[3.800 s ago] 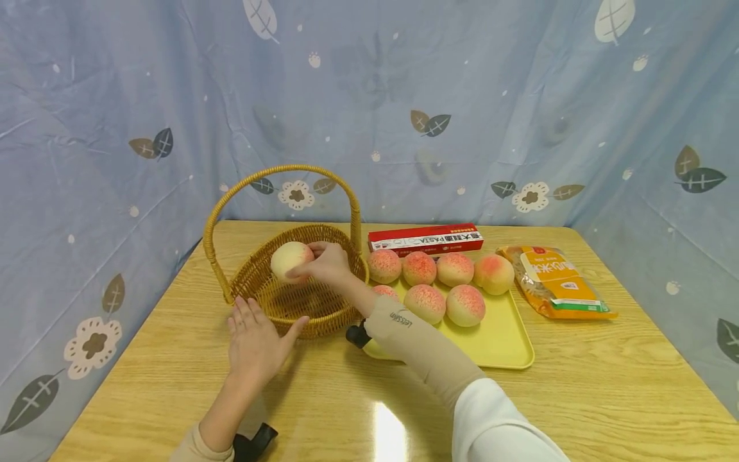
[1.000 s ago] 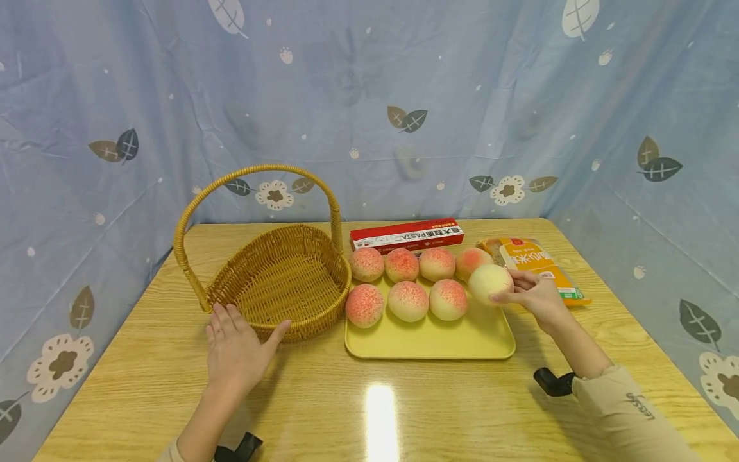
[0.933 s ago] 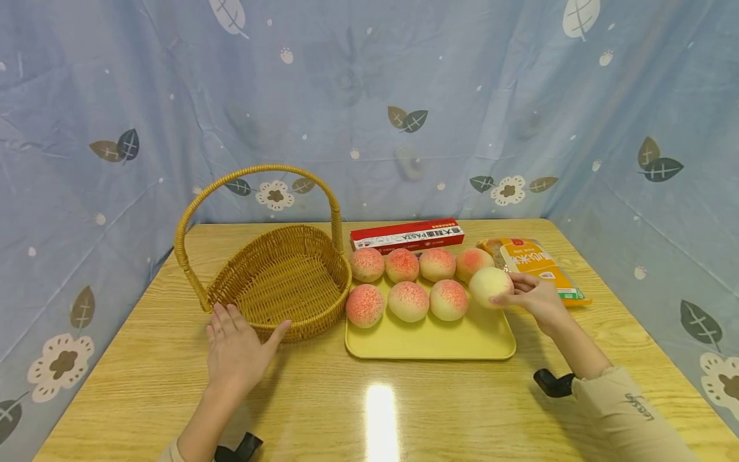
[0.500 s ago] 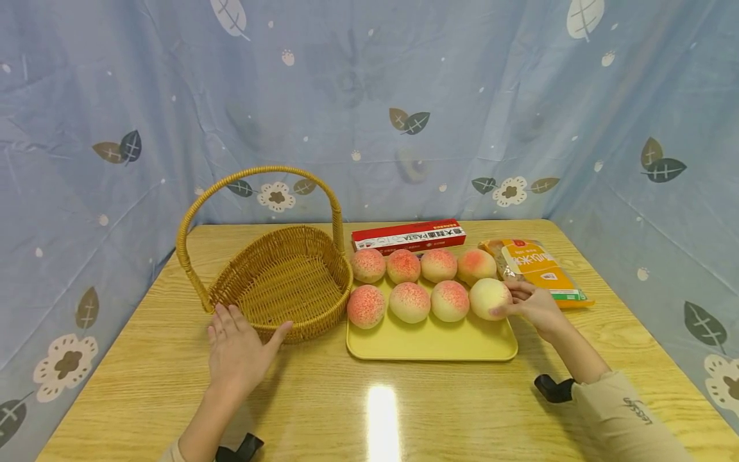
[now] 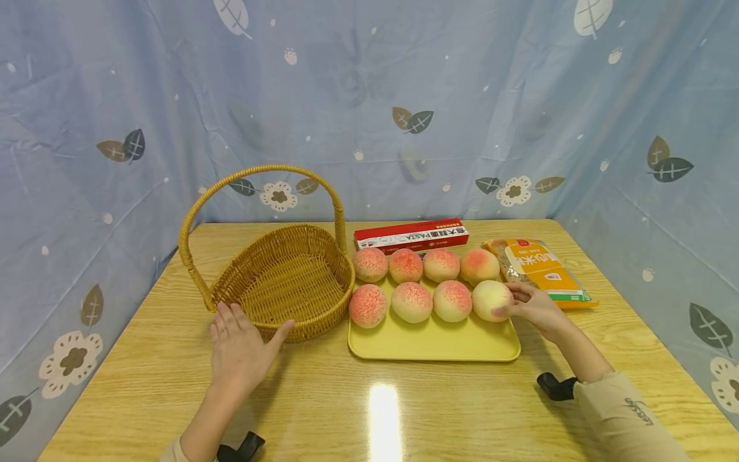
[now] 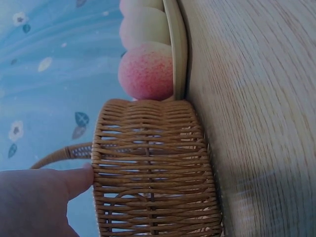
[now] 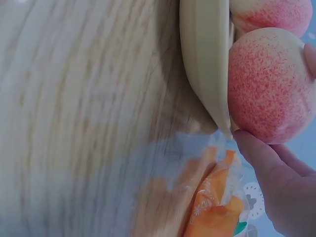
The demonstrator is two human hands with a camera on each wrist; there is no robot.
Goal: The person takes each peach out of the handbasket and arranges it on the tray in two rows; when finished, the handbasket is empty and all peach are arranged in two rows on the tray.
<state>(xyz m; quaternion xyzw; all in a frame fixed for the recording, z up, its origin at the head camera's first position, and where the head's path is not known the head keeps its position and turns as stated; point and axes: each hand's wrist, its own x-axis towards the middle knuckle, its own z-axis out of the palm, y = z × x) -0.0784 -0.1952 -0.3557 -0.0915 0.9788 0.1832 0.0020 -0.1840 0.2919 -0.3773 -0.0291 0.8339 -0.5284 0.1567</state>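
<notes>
My right hand (image 5: pixel 535 310) grips a pale peach (image 5: pixel 491 300) at the right end of the tray's front row. In the right wrist view that peach (image 7: pixel 271 86) shows its speckled pink side, with fingers curled below it and a fingertip at its far side. Several other pink-blushed peaches (image 5: pixel 412 301) lie in two rows on a yellow tray (image 5: pixel 433 346). Fingers straight and thumb spread, my left hand (image 5: pixel 239 350) rests against the near rim of a wicker basket (image 5: pixel 314 324) with a tall handle. Nothing lies inside the basket. The left wrist view shows the thumb touching its rim.
Behind the tray lies a red pasta box (image 5: pixel 412 236). An orange food packet (image 5: pixel 543 269) lies right of the tray, close to my right hand. A blue patterned curtain (image 5: pixel 369 115) surrounds the back and sides of the wooden table (image 5: pixel 312 404).
My right hand has carried the peach out of the basket to the tray's right side, then lowered it into the front row. The left hand has stayed at the basket's rim.
</notes>
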